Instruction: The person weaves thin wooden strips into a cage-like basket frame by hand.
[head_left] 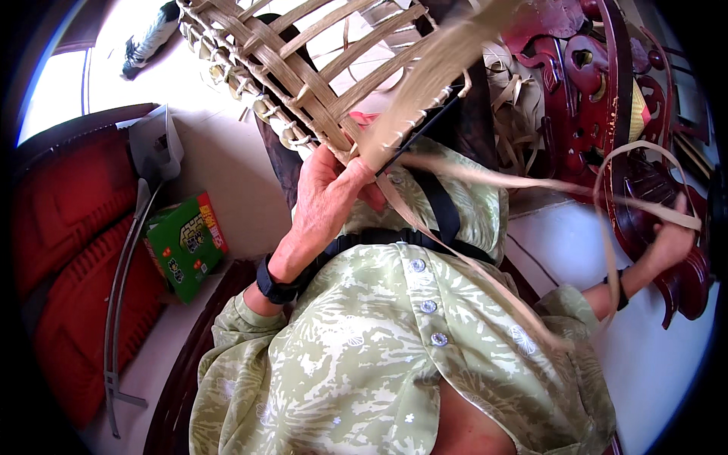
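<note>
Evidently, left hand [326, 201]: fingers closed, pinching the woven bamboo basket [303, 68] rim at frame centre, steadying it.
Right hand [671, 239]: fist closed on the bamboo strip [485, 178], drawn taut toward the right edge.

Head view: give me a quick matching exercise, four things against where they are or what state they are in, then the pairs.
Things:
1. left hand
2. right hand
3. green box
4. woven basket

Places or states:
A. lies on the floor beside the red cushions
B. held up in front of the chest, open lattice of flat strips
C. grips the basket's rim
D. stretched out to the side, pulling a long thin strip

Pairs: 1-C, 2-D, 3-A, 4-B
</note>
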Motion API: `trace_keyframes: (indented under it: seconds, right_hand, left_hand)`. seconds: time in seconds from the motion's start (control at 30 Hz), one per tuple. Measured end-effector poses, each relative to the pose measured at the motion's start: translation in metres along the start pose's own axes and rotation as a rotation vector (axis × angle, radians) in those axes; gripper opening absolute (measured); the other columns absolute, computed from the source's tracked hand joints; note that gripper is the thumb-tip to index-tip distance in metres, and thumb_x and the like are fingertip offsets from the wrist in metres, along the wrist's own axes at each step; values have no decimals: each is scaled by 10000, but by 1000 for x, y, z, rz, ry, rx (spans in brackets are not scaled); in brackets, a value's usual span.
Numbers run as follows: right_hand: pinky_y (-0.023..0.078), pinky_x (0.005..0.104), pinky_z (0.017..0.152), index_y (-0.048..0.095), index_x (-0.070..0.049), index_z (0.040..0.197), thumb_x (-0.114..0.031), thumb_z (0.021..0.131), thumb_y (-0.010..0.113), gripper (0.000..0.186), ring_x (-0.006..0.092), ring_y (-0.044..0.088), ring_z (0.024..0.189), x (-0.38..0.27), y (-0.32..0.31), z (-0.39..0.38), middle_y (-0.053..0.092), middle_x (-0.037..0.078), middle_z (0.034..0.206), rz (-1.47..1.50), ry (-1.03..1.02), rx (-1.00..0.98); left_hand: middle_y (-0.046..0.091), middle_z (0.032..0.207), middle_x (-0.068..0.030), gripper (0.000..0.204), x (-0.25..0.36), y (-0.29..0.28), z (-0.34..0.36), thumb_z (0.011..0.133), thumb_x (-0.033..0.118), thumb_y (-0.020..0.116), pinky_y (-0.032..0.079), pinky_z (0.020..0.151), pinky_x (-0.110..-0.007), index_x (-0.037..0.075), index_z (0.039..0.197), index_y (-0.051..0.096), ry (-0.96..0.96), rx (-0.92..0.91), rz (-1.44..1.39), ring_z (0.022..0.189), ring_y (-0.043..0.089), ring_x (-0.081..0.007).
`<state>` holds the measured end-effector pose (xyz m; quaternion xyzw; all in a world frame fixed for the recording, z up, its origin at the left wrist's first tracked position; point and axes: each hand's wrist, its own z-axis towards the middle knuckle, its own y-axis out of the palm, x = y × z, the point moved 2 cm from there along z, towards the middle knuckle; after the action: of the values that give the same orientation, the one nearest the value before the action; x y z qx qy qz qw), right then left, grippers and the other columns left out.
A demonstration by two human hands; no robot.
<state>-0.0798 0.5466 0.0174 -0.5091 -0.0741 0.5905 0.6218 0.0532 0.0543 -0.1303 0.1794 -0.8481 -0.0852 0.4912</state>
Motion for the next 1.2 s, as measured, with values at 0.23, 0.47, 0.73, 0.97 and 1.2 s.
trace_keyframes:
  seconds: [0.23,0.47,0.73,0.97,1.2]
  right_hand:
    - [451,220,560,688,-54,1128,-135,915,656,230,85,563,623,-161,101,-191,710,42,873,428,-69,-1270]
    - [489,279,663,692,1,961,-141,861,708,175,137,614,721,-149,141,-268,657,99,782,525,-353,-1662]
    - [501,329,669,692,-27,948,-211,945,633,193,165,634,721,-55,103,-103,689,84,818,-180,-325,-517]
    - [506,303,619,657,-39,926,-81,844,718,111,203,649,710,-187,95,-252,646,89,788,567,-557,-1280]
    - [483,346,540,604,-92,1154,-112,789,773,402,236,638,577,-175,119,-271,633,70,672,311,-637,-1049]
  left_hand:
    - [683,951,-133,257,2,0,3,984,175,574,532,575,-278,-39,1122,614,33,-40,53,612,652,-193]
    - [668,924,-95,257,5,4,2,958,186,629,538,552,-281,-8,1125,601,-7,-10,-30,630,649,-177]
    - [661,905,-104,315,8,2,5,933,220,667,537,547,-293,-12,1128,582,-50,-24,-32,612,652,-189]
    - [666,895,-122,323,5,3,4,926,210,677,561,566,-316,-11,1127,554,-63,11,-47,643,671,-214]
    - [665,884,-113,300,4,4,1,930,204,672,556,561,-307,-11,1107,560,-57,19,-50,648,670,-203]
